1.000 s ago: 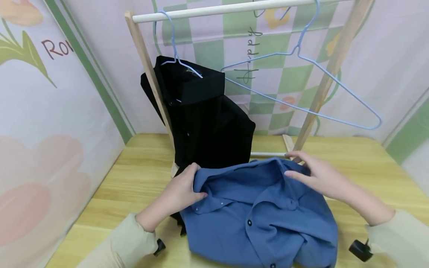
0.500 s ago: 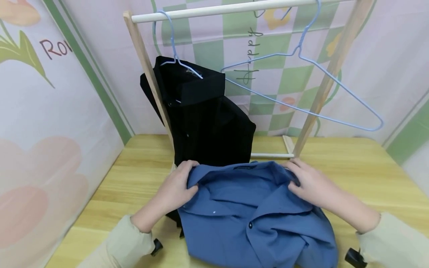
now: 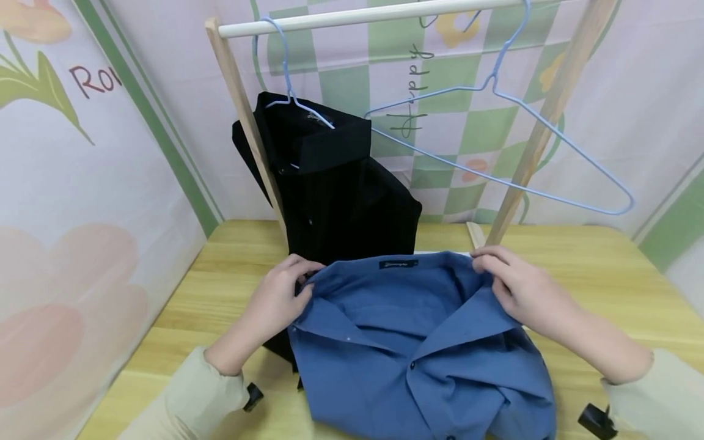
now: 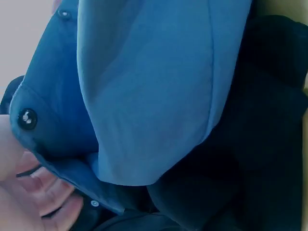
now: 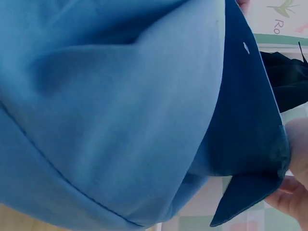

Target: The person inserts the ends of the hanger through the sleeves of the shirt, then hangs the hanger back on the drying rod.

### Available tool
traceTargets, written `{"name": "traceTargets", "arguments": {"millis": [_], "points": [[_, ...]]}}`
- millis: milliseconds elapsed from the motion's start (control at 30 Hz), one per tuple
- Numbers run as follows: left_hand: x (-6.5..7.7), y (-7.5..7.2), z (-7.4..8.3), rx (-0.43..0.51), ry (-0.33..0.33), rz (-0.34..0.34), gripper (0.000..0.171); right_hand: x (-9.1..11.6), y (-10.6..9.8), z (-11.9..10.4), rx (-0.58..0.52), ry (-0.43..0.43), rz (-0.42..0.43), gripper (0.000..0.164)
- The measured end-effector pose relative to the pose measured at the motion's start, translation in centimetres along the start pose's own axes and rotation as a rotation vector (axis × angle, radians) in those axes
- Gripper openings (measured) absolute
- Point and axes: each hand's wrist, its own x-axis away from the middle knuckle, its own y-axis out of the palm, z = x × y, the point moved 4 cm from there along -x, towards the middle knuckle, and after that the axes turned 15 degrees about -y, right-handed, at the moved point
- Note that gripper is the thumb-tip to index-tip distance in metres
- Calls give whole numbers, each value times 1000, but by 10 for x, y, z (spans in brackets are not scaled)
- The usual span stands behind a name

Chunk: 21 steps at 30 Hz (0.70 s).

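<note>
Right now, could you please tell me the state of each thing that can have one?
Blue shirt: neckline spread open
Left hand: gripping the blue shirt
Right hand: gripping the blue shirt
Black shirt: hanging
Left hanger: carrying the black shirt
Right hanger: hanging bare
Rack: standing

There's the wooden rack (image 3: 239,98), standing on the wood-grain tabletop (image 3: 220,275); a black shirt (image 3: 352,201) hangs at its left end on a blue hanger (image 3: 290,95); to the right, a second blue hanger (image 3: 494,73) dangles from the pale top bar (image 3: 379,16); behind it, a checked backdrop (image 3: 343,85) with "Happy" lettered sideways.
</note>
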Motion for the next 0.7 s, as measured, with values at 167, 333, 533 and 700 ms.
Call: {"name": "traceTargets", "arguments": {"millis": [167, 333, 533, 700], "points": [[2, -2, 5, 29, 130, 18, 26, 1, -4, -3, 36, -73, -12, 38], [8, -3, 11, -76, 224, 84, 23, 3, -10, -9, 81, -62, -29, 38], [13, -2, 17, -206, 188, 138, 24, 0, -17, -16, 129, -110, 30, 37], [17, -2, 20, -217, 138, 148, 45, -1, -17, -24, 160, -137, 50, 63]]}}
